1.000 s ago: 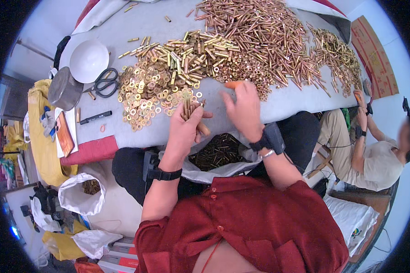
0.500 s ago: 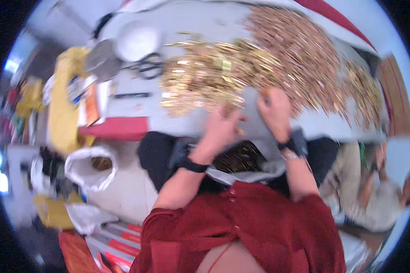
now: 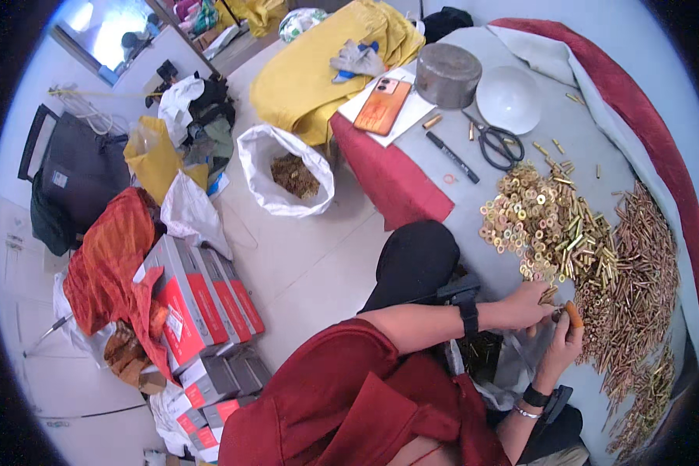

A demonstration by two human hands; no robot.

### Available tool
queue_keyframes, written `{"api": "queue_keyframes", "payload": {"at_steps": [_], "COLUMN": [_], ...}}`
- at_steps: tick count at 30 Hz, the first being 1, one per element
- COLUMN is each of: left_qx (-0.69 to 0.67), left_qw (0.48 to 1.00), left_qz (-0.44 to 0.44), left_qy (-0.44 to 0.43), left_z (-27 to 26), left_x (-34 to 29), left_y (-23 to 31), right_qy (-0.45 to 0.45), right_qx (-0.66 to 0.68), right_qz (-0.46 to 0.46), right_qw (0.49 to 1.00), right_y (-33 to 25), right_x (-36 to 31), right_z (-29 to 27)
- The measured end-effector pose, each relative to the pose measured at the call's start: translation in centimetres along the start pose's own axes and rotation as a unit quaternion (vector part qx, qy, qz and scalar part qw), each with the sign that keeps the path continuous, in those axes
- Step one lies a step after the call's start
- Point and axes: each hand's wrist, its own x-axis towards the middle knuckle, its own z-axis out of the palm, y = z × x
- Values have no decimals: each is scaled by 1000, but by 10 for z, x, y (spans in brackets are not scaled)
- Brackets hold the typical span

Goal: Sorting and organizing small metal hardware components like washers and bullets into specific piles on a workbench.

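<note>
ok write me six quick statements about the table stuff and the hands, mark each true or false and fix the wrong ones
1. The orange phone lies on white paper. True.
2. The white bowl sits inside the pot. False: the bowl is beside the pot.
3. The right hand wears an orange finger cover. True.
4. The pen lies on the floor. False: the pen is on the table.
5. Brass washers lie heaped near brass tubes. True.
6. The left hand touches the phone. False: the left hand is near the right hand.

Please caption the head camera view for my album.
Left hand and right hand close together beside piled washers and slender metal pieces.
</note>
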Motion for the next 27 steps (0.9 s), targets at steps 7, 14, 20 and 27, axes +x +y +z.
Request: {"api": "queue_keyframes", "payload": {"at_steps": [7, 14, 20, 27], "left_qx": [141, 284, 294, 22], "left_qw": [989, 918, 935, 996], "left_qz": [40, 270, 200, -20], "left_qy": [-23, 57, 2, -84], "left_z": [3, 9, 15, 10], "left_x": [-1, 10, 0, 1], "left_y": [10, -23, -19, 1], "right_qy": [0, -32, -21, -7], "right_qx": [-97, -74, -154, -45], "right_qz": [-65, -35, -76, -59], "right_qw": [993, 996, 985, 997], "right_y": [-4, 1, -5, 0], "right_x": [-6, -8, -14, 0], "right_z": [-4, -13, -22, -12]}}
